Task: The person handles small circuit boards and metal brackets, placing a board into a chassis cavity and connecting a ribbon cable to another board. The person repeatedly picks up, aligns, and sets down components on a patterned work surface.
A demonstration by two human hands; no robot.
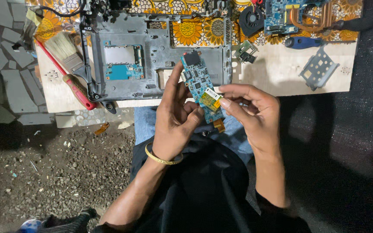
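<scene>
At frame centre, the left hand [175, 118] grips a small blue circuit board [199, 84]; the right hand [251, 112] pinches its yellow-taped part [210, 101].

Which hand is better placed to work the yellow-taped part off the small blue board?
Right, probably. The right hand already has its fingertips on the yellow-taped part, while the left hand grips the small blue circuit board along its edge, steadying it.

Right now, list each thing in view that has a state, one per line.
Small circuit board: held upright in both hands, above the lap.
Left hand: gripping the board's side.
Right hand: fingertips on the board's yellow module.
Laptop base: opened, stripped.
Paintbrush: lying flat.
Fan: removed, loose.
</scene>
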